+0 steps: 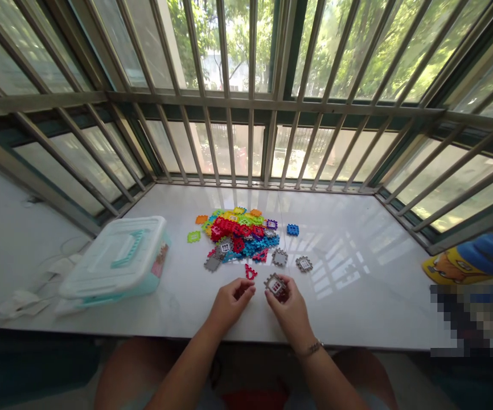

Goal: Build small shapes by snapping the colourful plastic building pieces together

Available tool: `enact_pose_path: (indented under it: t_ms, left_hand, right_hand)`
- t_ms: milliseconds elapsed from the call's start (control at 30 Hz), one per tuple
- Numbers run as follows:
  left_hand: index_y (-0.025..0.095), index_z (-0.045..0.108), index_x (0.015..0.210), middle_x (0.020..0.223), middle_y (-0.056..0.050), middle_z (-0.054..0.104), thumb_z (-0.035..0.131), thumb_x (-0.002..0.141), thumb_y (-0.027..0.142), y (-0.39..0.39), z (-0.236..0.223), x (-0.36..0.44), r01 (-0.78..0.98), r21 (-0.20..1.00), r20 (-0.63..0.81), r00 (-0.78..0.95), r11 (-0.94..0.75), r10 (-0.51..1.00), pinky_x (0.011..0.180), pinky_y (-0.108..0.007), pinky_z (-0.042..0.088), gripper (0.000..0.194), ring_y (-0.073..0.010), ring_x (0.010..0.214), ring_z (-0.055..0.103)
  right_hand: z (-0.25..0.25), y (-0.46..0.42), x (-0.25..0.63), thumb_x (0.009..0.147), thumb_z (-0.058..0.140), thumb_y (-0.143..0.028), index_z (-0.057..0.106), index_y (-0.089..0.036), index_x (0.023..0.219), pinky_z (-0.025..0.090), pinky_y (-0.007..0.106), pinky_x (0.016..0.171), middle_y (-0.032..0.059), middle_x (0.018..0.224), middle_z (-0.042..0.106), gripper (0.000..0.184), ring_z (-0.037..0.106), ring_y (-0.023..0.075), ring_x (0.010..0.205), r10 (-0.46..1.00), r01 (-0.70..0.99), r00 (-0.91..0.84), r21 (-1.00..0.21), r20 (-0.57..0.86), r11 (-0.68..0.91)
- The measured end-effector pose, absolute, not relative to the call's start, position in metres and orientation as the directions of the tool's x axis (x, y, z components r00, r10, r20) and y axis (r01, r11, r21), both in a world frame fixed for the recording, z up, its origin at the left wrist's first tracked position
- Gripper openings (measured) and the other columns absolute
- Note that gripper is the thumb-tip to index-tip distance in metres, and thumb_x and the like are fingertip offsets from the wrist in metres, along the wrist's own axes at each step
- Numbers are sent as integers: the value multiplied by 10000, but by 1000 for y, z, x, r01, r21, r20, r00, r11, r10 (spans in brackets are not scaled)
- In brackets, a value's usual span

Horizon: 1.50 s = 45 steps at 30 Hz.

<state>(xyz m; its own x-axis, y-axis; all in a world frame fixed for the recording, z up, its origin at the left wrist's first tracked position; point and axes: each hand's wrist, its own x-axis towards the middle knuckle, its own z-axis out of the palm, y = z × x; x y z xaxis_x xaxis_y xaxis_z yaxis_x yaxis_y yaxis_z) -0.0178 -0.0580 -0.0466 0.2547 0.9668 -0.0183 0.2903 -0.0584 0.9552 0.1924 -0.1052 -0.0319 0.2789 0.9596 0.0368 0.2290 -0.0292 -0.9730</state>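
In my right hand (291,307) is a grey interlocking building piece (276,285) with a white window-like insert, gripped at its edge between thumb and fingers. My left hand (233,302) hovers just to its left, fingers curled and thumb near the fingertips; whether anything small sits between them I cannot make out. A red triangular piece (250,272) lies just beyond the left fingertips. Farther back is a heap of colourful interlocking pieces (240,230), in red, blue, yellow, green and grey. Two loose grey pieces, one plain (279,257) and one with a window insert (304,263), lie right of the heap.
A lidded plastic box (114,256) with a teal handle stands on the white ledge (349,285) at left. Crumpled white tissue (24,304) lies beside it. A blue and yellow object (472,259) is at far right. Barred windows (250,108) enclose the back.
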Motion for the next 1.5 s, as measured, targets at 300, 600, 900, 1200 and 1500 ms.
enact_pose_path:
  t_ms: [300,600,900,1200,1500]
  left_hand:
    - [215,727,849,801,-25,707,649,999,631,-61,-39,-14,304,943,22,346,-134,938,728,-296,472,448,-195,771,625]
    - [225,706,805,798,-20,699,622,1031,589,-62,-46,-5,395,897,76,304,-198,950,718,-305,437,437,-190,764,622]
    - [218,804,1104,1019,-82,781,588,1034,700,-64,-36,-15,292,925,111,410,-245,905,772,-316,506,532,-212,848,682]
    - [239,785,975,908,-60,746,588,1062,636,-70,-38,-11,411,859,118,421,-305,900,749,-325,463,451,-201,788,634]
    - [236,757,907,850,-47,726,587,1066,571,-70,-37,-10,430,844,134,410,-321,902,724,-325,456,408,-193,758,618]
  right_hand:
    - [-40,-115,162,883,786,-337,662,-239,1391,661,361,707,77,1145,775,532,748,226,820,974,367,158,-925,165,97]
    - [-29,-116,159,886,698,-81,622,-295,1471,637,558,1077,116,1296,695,627,691,341,1208,900,681,-9,-656,437,325]
    - [-28,-96,190,980,722,-276,633,-247,1469,624,527,1073,131,1280,722,498,705,330,1209,896,709,88,-659,436,251]
    - [-31,-50,278,971,654,-425,667,-187,1385,567,545,1119,176,1284,736,477,685,346,1214,859,810,264,-585,439,51]
    - [-50,-34,312,949,645,-407,702,-154,1327,520,538,1126,188,1274,759,459,673,358,1201,888,879,228,-477,399,-12]
